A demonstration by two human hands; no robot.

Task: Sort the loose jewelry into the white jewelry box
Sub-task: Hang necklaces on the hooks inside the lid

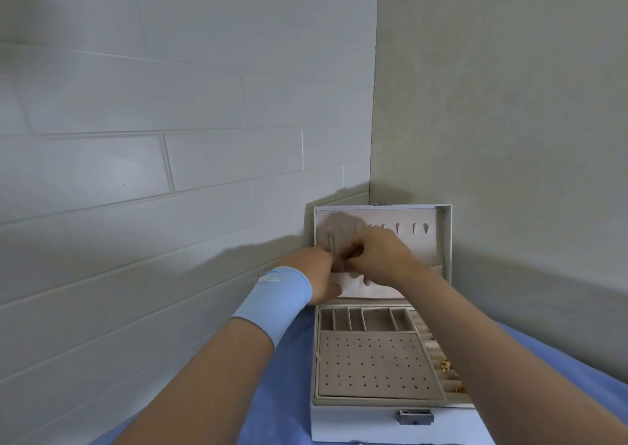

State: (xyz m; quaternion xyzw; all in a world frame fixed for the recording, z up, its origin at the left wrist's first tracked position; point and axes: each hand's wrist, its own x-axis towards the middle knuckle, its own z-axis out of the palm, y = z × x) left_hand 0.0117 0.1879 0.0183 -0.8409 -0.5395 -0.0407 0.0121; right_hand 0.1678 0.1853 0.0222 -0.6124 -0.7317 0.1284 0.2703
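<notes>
The white jewelry box [353,424] stands open on a blue cloth, its lid [428,244] upright against the wall. Both hands are raised to the left part of the lid's beige lining, under a row of small hooks. A thin silvery chain [331,240] hangs from the leftmost hook. My left hand [314,271], with a light-blue wristband, and my right hand [380,257] meet at the chain's lower end, fingers curled and pinching it. The fingertips and the chain between them are blurred and partly hidden.
In the box's tray lie a perforated earring pad [373,363], a row of small compartments [363,319] and ring rolls with a few gold pieces [447,366] at the right. A metal latch [415,416] sits on the front wall. The blue cloth [292,376] meets tiled walls in a corner.
</notes>
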